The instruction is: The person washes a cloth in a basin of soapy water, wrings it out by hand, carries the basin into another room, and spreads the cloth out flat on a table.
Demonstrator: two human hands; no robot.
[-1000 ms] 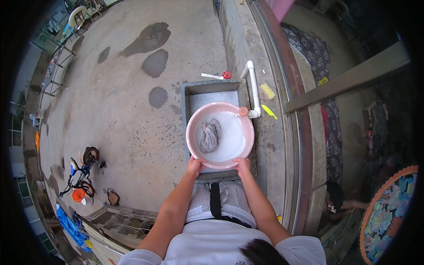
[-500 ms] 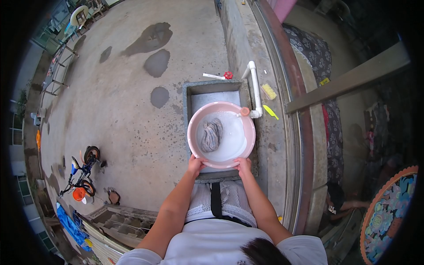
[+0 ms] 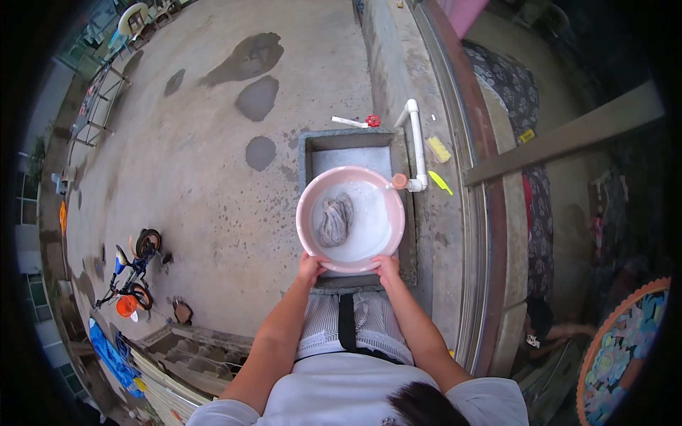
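A pink round basin [image 3: 307,226] sits over the concrete sink [image 3: 304,153], close to my body. My left hand [image 3: 310,267] grips its near rim on the left, and my right hand [image 3: 386,268] grips the same rim on the right. Inside, whitish sudsy water [image 3: 373,221] surrounds a bunched grey cloth [image 3: 335,220] lying toward the left. Just past the basin's right rim is an orange-pink tap end [image 3: 400,182] on a white pipe [image 3: 418,142]. Whether the basin's underside touches the sink is hidden.
On the ledge to the right lie a yellow sponge [image 3: 439,150] and a yellow-green brush [image 3: 441,182]. A red valve handle [image 3: 373,121] is beyond the sink. A small bike [image 3: 135,270] and an orange bucket [image 3: 126,306] stand on the concrete yard at left.
The basin has shifted slightly left, away from the tap end, with both hands still on its rim. The cloth has moved along with it.
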